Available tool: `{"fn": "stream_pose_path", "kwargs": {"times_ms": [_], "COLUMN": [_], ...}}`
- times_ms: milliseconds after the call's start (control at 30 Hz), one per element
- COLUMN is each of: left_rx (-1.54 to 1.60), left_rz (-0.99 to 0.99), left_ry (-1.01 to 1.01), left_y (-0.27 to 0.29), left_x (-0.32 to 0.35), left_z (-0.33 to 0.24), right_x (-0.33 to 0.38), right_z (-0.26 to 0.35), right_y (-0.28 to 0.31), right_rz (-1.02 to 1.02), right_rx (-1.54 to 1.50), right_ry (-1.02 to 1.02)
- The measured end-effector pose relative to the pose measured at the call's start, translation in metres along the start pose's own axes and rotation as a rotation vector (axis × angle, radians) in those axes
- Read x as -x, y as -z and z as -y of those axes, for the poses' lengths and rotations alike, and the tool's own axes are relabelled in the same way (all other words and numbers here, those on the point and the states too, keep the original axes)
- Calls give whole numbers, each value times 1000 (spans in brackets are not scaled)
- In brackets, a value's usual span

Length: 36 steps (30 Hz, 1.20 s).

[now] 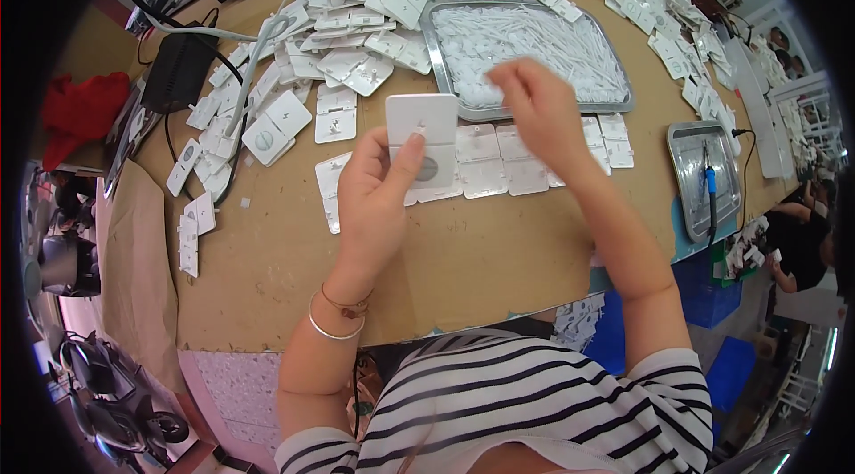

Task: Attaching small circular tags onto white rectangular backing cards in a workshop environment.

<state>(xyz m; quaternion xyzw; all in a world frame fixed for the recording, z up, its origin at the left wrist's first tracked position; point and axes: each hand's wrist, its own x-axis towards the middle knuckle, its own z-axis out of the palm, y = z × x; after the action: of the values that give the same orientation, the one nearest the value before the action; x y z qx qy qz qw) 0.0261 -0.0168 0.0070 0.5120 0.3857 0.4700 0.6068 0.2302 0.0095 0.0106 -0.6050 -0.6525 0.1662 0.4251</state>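
Note:
My left hand (378,194) holds a flat white plastic panel (422,113) upright above the table, thumb pressed on its front, which bears a grey oval. Over the near right part of a metal tray (630,104) is my right hand (545,113), its fingers curled together in a pinch. Whatever they may hold is too small or hidden to make out. Small white plastic pieces (525,42), many long and thin, fill the tray. Beneath and between my hands, a row of similar white panels (481,162) lies along the tray's near side, partly covered by my hands.
Heaps of white panels (343,16) spread over the table's far left, back and far right (659,16). A soldering iron (711,180) with a blue handle rests in a smaller metal tray (680,158) at right. Cables run past a black box (181,69) at left. Another person (797,238) sits far right.

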Motion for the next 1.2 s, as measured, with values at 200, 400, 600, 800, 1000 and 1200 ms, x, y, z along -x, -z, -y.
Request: {"fn": "stream_pose_path", "kwargs": {"times_ms": [200, 400, 600, 800, 1000, 1200], "left_rx": [87, 145, 308, 251, 273, 271], "left_rz": [-88, -92, -47, -45, -57, -46], "left_ry": [-59, -31, 167, 126, 121, 115], "left_y": [3, 6, 5, 7, 8, 7], "left_x": [-8, -9, -7, -10, -9, -9], "left_z": [2, 1, -2, 0, -4, -5], "right_x": [-68, -75, -66, -84, -77, -81], "right_z": [-62, -62, -53, -72, -70, -69], "right_y": [-2, 0, 8, -6, 6, -1], "right_rz": [146, 237, 138, 234, 145, 260], "right_rx": [337, 260, 137, 366, 150, 405], "right_ry": [-25, -142, -168, 8, -218, -53]}}
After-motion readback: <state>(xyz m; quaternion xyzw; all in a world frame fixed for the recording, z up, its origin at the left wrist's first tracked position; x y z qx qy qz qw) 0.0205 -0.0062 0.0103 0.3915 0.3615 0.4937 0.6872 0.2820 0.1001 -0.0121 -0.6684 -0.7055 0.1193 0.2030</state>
